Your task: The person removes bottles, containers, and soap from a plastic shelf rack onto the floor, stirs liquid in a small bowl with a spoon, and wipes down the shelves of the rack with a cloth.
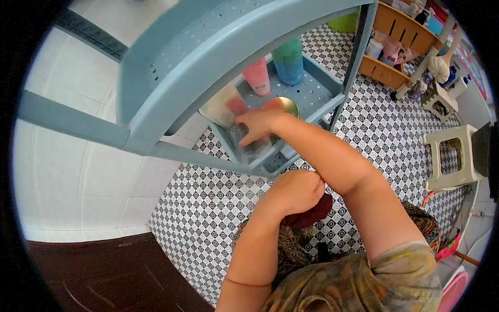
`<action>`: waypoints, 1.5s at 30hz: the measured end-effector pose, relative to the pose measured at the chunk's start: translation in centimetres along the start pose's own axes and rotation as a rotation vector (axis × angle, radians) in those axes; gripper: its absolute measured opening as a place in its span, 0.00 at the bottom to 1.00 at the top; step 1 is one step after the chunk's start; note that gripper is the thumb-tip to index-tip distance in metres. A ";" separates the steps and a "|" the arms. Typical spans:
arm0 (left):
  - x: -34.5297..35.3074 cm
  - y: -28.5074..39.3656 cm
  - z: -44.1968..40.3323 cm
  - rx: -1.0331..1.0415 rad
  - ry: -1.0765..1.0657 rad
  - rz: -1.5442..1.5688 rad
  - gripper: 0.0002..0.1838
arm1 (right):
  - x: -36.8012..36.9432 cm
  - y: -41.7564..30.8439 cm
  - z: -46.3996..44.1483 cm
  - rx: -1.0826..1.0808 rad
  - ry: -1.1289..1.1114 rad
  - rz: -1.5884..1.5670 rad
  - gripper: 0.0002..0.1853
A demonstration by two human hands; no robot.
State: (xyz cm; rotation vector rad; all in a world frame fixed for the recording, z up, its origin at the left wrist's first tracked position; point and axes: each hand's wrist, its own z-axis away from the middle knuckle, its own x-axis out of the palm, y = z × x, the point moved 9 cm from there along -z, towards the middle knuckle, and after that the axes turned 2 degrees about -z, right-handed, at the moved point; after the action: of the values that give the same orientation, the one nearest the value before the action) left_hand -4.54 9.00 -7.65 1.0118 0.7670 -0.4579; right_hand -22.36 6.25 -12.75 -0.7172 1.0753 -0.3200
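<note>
Right hand in among the bottles, left fist down by the red cloth!

And here's the right hand (258,125), up at the centre of the frame, in over the lower shelf (322,96) of the blue rack (75,120). Thumb and fingers stand apart beside some clear plastic (253,152) at the shelf's near corner; it's blurred, so whether that grip has closed on anything, I cannot tell. Tight company, too: the tub (219,108) just left of the fingers, the gold tin (292,106) by the wrist, the pink tube (258,79) above, the green bottle (288,62) further up.

Below, just right of centre, the left hand (297,190) is balled tight, the red cloth (315,213) poking out beneath it, seemingly held.

How do they handle? The plastic looks thin and light, likely slippery and easily crumpled; a soft pinch at its upper edge should suit. The cloth looks limp, light and forgiving; any bunched fold gives good purchase. The tube, smooth and probably squeezable, is best taken around its middle.
</note>
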 end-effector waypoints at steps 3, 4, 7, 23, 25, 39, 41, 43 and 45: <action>0.3 -0.2 -0.1 -0.011 -0.023 -0.019 0.15 | 0.7 -0.1 0.0 -0.068 0.066 -0.051 0.38; 0.2 -0.1 -0.1 -0.012 -0.021 -0.018 0.15 | 1.1 0.2 0.1 -0.069 0.065 -0.050 0.38; 0.3 0.2 -0.1 -0.006 -0.028 -0.008 0.15 | 0.6 -0.1 1.2 -0.135 0.177 -0.081 0.31; 0.2 0.1 -0.2 -0.032 -0.019 -0.022 0.14 | -0.5 -3.4 3.2 -0.254 0.537 0.467 0.11; 0.3 0.1 -0.1 -0.025 -0.020 -0.031 0.14 | -0.7 -5.0 4.1 -0.311 0.702 0.672 0.14; 0.2 -2.5 -0.2 -0.069 -0.043 -0.024 0.16 | -0.2 -2.1 6.0 -0.258 0.292 0.054 0.11; 0.4 -3.4 -0.3 -0.090 -0.080 -0.045 0.16 | -3.2 -1.3 11.4 -0.436 0.625 -0.359 0.11; 0.2 -3.7 -0.5 -0.097 -0.067 -0.051 0.16 | -2.7 1.1 15.5 -0.427 0.737 -0.514 0.12; 0.4 -4.2 -1.2 -0.107 -0.072 -0.047 0.16 | 1.3 5.7 17.6 -0.145 0.627 -0.879 0.17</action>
State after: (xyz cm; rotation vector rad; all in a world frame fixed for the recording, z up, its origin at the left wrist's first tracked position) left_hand -7.51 8.04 -10.75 0.8746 0.7443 -0.4859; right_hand -6.79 16.32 -12.51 -1.2501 1.3230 -1.2936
